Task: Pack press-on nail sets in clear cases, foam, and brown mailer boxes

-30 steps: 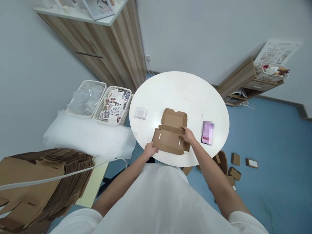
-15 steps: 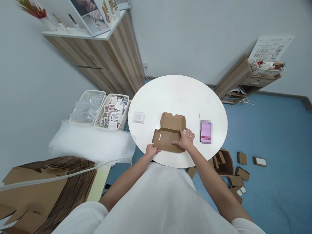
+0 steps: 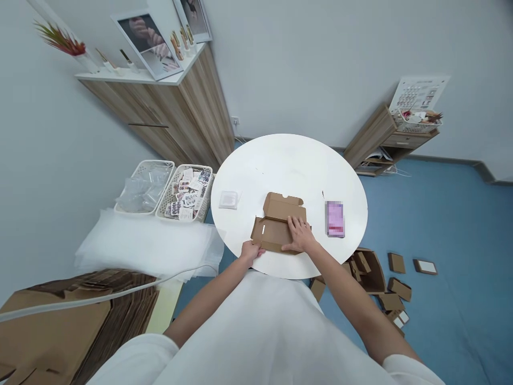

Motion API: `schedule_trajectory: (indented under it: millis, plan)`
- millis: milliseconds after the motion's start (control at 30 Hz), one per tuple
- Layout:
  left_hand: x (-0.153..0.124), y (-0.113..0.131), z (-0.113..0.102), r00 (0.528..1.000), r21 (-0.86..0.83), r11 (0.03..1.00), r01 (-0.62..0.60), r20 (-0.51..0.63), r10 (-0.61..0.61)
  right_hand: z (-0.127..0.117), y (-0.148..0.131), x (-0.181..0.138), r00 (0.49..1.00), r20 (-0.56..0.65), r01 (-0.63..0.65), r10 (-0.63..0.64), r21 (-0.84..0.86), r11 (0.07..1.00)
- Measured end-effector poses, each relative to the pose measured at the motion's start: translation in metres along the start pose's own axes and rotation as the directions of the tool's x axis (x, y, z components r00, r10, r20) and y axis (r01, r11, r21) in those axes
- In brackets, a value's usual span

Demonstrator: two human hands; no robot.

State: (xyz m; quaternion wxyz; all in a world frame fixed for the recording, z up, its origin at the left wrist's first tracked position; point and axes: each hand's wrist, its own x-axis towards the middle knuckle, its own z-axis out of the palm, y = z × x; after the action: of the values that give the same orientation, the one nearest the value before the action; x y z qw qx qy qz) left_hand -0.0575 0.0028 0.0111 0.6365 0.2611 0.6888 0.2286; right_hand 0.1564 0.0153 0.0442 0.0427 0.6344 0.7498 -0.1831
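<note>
Our left hand pinches near-left corner of part-folded cardboard mailer box; our right hand, fingers spread, lies across right side. Round white table beneath.

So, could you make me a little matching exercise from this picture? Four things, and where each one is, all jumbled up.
Things:
1. Cardboard box
2. Purple rectangular item
3. Pale packet
4. Printed cards

Places, as seen in the picture:
A. Inside a white basket, beside the table
B. Towards the left edge of the white table
C. Under the spread right hand, with the left hand at its near left corner
D. On the tabletop, to the right of both hands

Right pairs: 1-C, 2-D, 3-B, 4-A.
</note>
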Motion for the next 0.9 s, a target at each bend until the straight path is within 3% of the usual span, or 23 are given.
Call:
schedule_trajectory:
  millis: [167,400,500,700,900]
  plan:
    - [-0.007,0.004,-0.001,0.999,-0.004,1.0,-0.022,0.044,0.022,0.007,-0.008,-0.009,0.993,0.114,0.036,-0.025,-0.099,0.994]
    - [-0.008,0.005,-0.015,0.965,0.17,0.966,-0.194,0.208,0.157,0.014,-0.007,-0.012,0.999,0.041,0.002,0.001,-0.069,0.998]
    - [-0.003,0.002,-0.031,0.926,0.305,0.888,-0.345,0.263,0.269,0.012,-0.005,-0.013,0.999,0.032,-0.011,0.012,-0.033,0.999]
    - [0.016,0.006,-0.058,0.933,0.409,0.853,-0.324,-0.011,0.36,0.009,-0.006,-0.014,1.0,0.013,-0.014,0.014,-0.018,1.0]
    - [0.028,0.013,-0.05,0.885,0.429,0.776,-0.461,0.16,0.437,0.011,-0.012,-0.02,1.0,0.003,-0.006,0.006,-0.008,1.0]
